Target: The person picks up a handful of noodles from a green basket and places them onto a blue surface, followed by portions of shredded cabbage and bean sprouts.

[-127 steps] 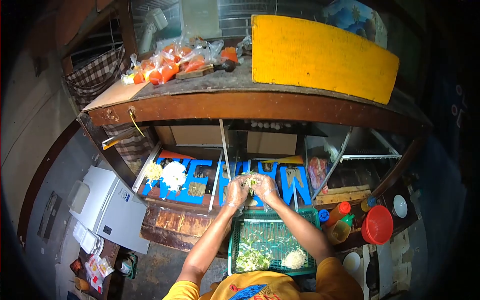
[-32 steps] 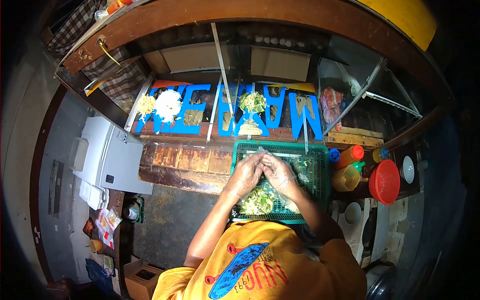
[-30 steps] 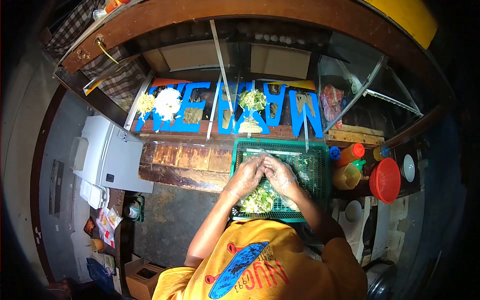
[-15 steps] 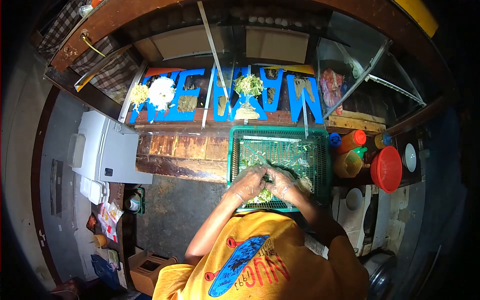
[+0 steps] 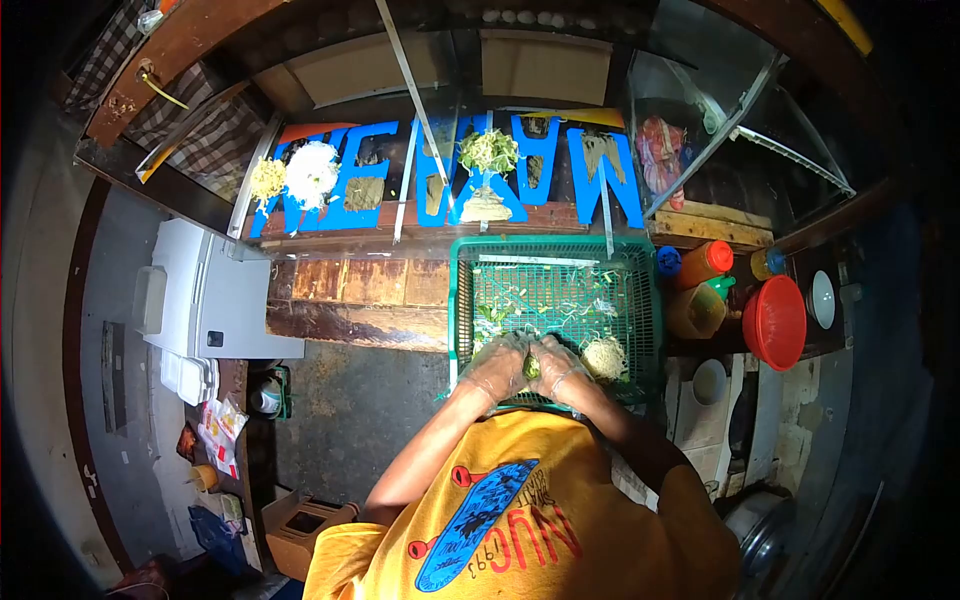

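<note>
Both hands wear clear plastic gloves and meet over the near part of a green plastic basket. My left hand has its fingers curled around a bunch of chopped leafy greens. From the other side my right hand closes on the same greens, fingertips close to those of the left. Just right of the right hand lies a pale round clump of thin strands, noodles or sprouts. Loose greens and pale shreds are scattered over the basket floor.
Beyond the basket, a shelf with blue letters bears a white noodle-like pile, a yellow pile and a shredded greens pile. At right stand a red bowl, an orange-lidded container and a jug. A white box is left.
My hands have come slightly nearer my body and now cover the greens that lay below them. The pale clump beside my right hand shows more fully. The whole view has shifted slightly.
</note>
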`<state>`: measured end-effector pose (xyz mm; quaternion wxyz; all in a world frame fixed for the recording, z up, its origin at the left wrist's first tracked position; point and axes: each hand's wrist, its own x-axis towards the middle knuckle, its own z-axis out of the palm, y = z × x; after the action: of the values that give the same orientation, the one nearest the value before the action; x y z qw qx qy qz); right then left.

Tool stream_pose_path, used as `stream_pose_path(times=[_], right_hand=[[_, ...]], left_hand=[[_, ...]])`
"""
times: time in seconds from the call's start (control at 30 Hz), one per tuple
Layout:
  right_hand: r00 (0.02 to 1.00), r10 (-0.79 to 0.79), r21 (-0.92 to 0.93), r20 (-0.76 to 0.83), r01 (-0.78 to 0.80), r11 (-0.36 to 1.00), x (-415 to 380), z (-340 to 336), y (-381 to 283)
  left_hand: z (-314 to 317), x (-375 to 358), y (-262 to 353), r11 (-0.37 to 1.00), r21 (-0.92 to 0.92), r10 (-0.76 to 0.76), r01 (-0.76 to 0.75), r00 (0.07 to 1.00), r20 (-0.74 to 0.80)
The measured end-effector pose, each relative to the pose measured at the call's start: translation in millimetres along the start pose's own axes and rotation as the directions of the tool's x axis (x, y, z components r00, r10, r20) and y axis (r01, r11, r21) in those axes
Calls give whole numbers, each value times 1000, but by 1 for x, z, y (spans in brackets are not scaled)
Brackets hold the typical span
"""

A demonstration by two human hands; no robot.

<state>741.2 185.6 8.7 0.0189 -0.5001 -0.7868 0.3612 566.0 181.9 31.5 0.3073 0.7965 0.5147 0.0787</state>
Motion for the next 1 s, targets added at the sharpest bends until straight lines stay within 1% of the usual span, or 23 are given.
stream_pose_path(times=[0.1,0.17,0.23,0.3,0.37,0.47,0.5,0.57,0.6,0.67,0.7,0.73,0.77,0.8,0.87,0.9,0.93,0.97,1.0], right_hand=[[999,45,29,6,-45,999,-2,1,-4],[1000,14,54,4,-14,998,0,6,1],[1000,8,79,-28,-5,997,1,8,2],[999,31,77,43,-34,996,2,8,3],[1000,25,88,16,-27,996,2,9,4],[999,21,124,43,-26,992,7,9,7],[997,45,138,63,-53,989,8,6,5],[994,69,151,85,-81,985,9,7,7],[996,52,162,70,-63,985,11,10,11],[998,36,172,57,-45,984,13,16,17],[993,63,203,96,-82,976,15,15,16],[987,89,231,135,-119,966,16,15,16],[987,91,233,135,-121,965,16,16,16],[987,89,232,133,-119,966,16,16,16],[988,89,232,130,-118,965,18,20,18],[983,81,249,165,-121,961,23,27,23],[977,72,266,200,-125,956,26,28,24],[977,74,268,200,-128,955,26,29,26],[971,57,284,232,-124,951,26,26,27]], left_hand=[[14,3,-12,999,32,11,-11,1000,1],[22,3,-18,999,38,30,-30,999,-12],[18,4,-18,999,7,-37,37,998,43],[15,0,-19,1000,-22,-7,8,999,46],[15,-1,-20,999,-35,-17,18,1000,25],[7,-3,-17,999,-33,3,-2,999,33],[7,-3,-17,999,-34,4,-3,999,35],[7,-2,-17,1000,0,-28,28,998,55],[7,-1,-17,1000,-1,-28,29,998,55],[6,-1,-18,998,54,-28,24,996,81],[3,0,-16,998,53,-29,25,996,83],[0,0,-13,995,92,-52,42,992,113],[-3,0,-11,990,132,-76,58,987,142],[1,0,-14,990,132,-75,56,987,145],[8,-1,-21,995,90,-42,37,997,65],[2,-2,-17,995,90,-41,35,997,67],[-8,-5,-10,998,32,-64,62,996,54],[-14,-6,-6,996,-27,-87,88,995,43],[-11,-7,-9,996,-28,-86,88,995,47]])
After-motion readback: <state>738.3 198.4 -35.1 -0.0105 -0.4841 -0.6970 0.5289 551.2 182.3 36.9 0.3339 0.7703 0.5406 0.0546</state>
